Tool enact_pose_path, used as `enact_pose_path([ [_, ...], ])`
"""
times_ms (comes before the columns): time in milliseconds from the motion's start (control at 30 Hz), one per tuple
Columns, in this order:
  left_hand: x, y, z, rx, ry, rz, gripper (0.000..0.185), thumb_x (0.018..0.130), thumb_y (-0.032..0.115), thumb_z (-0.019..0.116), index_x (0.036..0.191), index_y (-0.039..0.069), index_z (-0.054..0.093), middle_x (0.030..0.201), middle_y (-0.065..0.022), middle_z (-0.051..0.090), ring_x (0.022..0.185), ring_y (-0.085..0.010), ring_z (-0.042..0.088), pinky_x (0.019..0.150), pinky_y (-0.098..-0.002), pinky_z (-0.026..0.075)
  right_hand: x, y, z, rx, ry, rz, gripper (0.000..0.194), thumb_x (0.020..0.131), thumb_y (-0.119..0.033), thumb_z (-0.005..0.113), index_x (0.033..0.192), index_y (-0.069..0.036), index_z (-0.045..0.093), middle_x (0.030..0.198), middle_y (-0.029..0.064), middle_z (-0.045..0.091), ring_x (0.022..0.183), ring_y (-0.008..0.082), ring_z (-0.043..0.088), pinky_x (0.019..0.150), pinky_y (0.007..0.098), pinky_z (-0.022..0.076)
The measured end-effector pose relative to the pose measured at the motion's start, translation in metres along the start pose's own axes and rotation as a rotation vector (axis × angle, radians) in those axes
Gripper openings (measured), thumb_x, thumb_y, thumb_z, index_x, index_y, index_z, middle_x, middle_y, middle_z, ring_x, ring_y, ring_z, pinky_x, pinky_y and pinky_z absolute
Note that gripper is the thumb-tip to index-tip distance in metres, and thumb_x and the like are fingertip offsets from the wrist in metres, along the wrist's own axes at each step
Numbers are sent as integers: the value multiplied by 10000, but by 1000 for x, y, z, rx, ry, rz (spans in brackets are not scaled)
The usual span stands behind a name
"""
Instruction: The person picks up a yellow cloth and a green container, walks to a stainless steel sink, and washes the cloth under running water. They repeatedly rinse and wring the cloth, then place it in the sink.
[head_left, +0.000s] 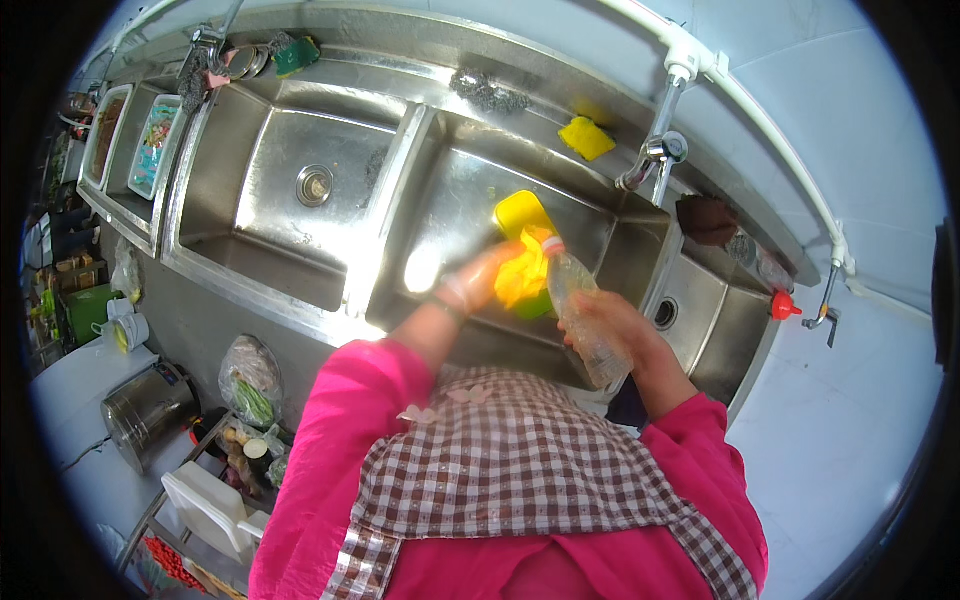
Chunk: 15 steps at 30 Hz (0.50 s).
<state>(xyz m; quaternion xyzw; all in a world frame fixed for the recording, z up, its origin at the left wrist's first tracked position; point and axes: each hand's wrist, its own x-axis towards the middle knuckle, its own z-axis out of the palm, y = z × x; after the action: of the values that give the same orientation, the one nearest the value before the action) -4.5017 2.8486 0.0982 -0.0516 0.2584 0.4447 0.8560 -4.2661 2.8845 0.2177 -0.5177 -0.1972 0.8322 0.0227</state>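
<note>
My left hand (480, 279) grips a crumpled yellow cloth (523, 274) above the middle stainless-steel sink basin (465, 187). In my right hand (611, 322) is a clear plastic bottle (574, 281), tilted with its red-and-white cap (553, 246) up against the cloth. Whether the cap is closed cannot be seen. Behind the cloth, a smooth bright yellow object (521, 213) shows in the basin, partly hidden. A yellow-green piece (535, 304) appears below the cloth; I cannot tell whether both belong to one thing.
A chrome faucet (656, 157) reaches over the basin's right end. On the back ledge lie a yellow sponge (587, 138), steel wool (487, 91) and a brown cloth (706, 219). Another basin (300, 142) adjoins on the left. A steel pot (148, 414) stands behind me at left.
</note>
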Motion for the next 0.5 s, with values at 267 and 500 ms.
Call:
enact_pose_path([
  [267,6,2,-7,77,-110,-44,445,995,153,503,1428,52,484,1292,-98,626,1115,-225,641,971,-357,517,6,9,-5,-6,-4,-5,479,899,-305,696,1224,14,544,965,174,682,729,251,699,632,347,592],
  [500,3,6,-10,153,-240,-49,548,947,102,505,1487,49,422,1385,-95,568,1174,-221,607,1009,-348,489,-2,14,-6,9,-18,62,447,926,-296,663,1226,10,536,948,163,679,724,249,696,629,342,590],
])
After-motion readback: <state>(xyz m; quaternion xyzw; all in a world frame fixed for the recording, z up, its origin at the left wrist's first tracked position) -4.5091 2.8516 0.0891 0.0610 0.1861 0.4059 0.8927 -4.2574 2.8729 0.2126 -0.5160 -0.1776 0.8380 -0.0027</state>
